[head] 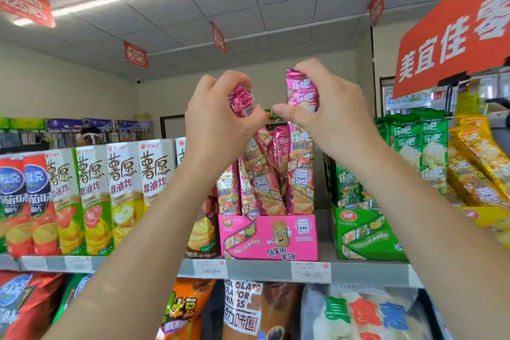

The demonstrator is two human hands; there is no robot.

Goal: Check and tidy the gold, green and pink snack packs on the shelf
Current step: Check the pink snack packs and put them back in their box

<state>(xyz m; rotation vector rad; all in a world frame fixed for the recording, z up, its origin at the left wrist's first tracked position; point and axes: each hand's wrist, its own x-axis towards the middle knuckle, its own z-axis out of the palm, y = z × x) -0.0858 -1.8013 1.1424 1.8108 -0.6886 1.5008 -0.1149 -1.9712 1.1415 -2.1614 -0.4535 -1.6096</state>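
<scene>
Several pink snack packs [265, 179] stand in a pink display box [269, 237] on the top shelf, some leaning left. My left hand [218, 124] grips the crumpled top of one pink pack [241, 99]. My right hand [323, 113] holds the top of another upright pink pack [302, 91]. Both hands are raised above the box, close together. To the right, green packs [414, 143] fill a green box [364, 237]. Gold packs [480, 163] lean in a yellow box [480, 215] at the far right.
Tall green and yellow chip cartons [110, 196] and red-blue packs [24, 201] line the shelf to the left. The shelf edge [248, 269] carries price tags. Large snack bags [242, 309] sit on the shelf below. A red sign [455, 33] hangs at upper right.
</scene>
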